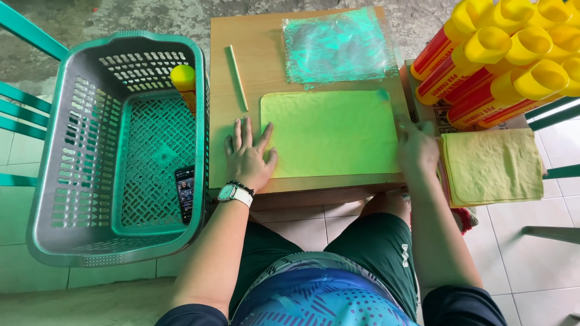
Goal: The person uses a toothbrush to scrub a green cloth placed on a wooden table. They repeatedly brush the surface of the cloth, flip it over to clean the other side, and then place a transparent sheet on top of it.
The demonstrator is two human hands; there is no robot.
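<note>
Green cloth (331, 133) flat, long axis left-right; hands (249, 156) pressing edges.

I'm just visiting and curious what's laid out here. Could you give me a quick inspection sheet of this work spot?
Surface: small wooden table, bare wood showing around the things on it.
Job's things: green cloth spread flat on the table; left hand flat at its left edge, right hand at its right edge.
Clutter: clear plastic bag behind the cloth; thin stick; stack of folded yellow cloths; red tubes with yellow caps.
Fingers: left spread open, holding nothing; right blurred, cannot tell.
Cables: nothing seen.
Surroundings: grey-green basket holding a yellow-capped tube and a phone; tiled floor.
</note>
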